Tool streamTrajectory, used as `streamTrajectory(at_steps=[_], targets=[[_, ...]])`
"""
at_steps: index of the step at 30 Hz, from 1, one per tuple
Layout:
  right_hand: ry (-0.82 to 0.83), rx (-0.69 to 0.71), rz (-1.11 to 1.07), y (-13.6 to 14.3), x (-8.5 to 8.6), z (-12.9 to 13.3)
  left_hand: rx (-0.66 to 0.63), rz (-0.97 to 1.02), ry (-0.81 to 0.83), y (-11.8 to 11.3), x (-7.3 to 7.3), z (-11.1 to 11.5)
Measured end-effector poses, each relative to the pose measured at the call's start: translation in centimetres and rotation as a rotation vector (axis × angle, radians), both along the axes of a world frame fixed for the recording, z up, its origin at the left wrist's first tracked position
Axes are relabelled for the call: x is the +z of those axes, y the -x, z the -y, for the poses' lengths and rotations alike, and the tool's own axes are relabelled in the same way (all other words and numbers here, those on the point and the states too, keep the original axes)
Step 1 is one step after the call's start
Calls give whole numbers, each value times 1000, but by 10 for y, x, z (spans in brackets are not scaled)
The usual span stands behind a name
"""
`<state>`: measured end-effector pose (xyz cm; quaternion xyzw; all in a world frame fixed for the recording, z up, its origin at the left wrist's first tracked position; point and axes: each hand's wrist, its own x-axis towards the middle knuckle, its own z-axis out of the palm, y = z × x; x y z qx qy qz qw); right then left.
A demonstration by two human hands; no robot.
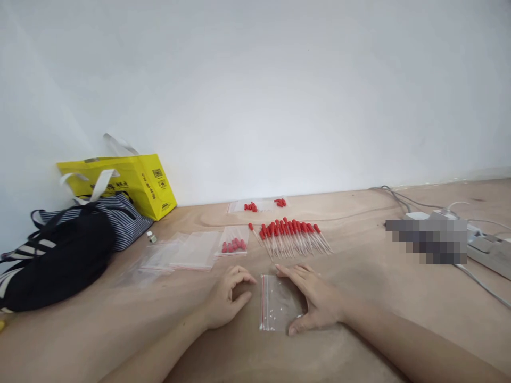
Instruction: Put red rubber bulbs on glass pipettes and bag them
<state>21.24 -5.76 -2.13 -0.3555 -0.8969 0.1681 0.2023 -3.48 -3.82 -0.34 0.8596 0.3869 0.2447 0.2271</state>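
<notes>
A small clear zip bag (pixel 275 306) with a red line along its left edge lies flat on the table. My right hand (pixel 313 298) rests over the bag's right side, thumb and fingers spread apart and touching it. To the left of the bag is my left hand (pixel 229 298), its fingers curved with a gap between thumb and fingertips and nothing in them. Just beyond both hands lies a row of droppers (pixel 293 236) with red rubber bulbs and clear thin stems. One dropper (pixel 255 232) sits slightly apart at the row's left end.
Left of the droppers are a bag with red bulbs (pixel 233 246) and several flat clear bags (pixel 194 250). More bagged red-bulb pieces (pixel 250 207) lie by the wall. A small vial (pixel 151 237), yellow bag (pixel 155 186) and black bag (pixel 67 260) stand left; a power strip (pixel 491 252) lies right.
</notes>
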Motion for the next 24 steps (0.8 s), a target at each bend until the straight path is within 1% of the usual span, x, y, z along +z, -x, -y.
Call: streamTrajectory(at_steps=[3,10,13,15,18,24], targets=[[18,-4,1,1,2,0,-30,-68,20,0,1,5],[16,3,-10,1,0,-1,74,-222,-17,-17,-2,4],[11,3,-11,1,-1,-1,73,-193,-50,-23,-5,6],[13,1,-11,1,0,-1,35,-105,-108,-28,-7,7],[23,5,-10,1,1,-2,-41,1,-247,-33,-9,6],[44,2,2,5,6,-2,-257,-22,-568,-30,-9,-4]])
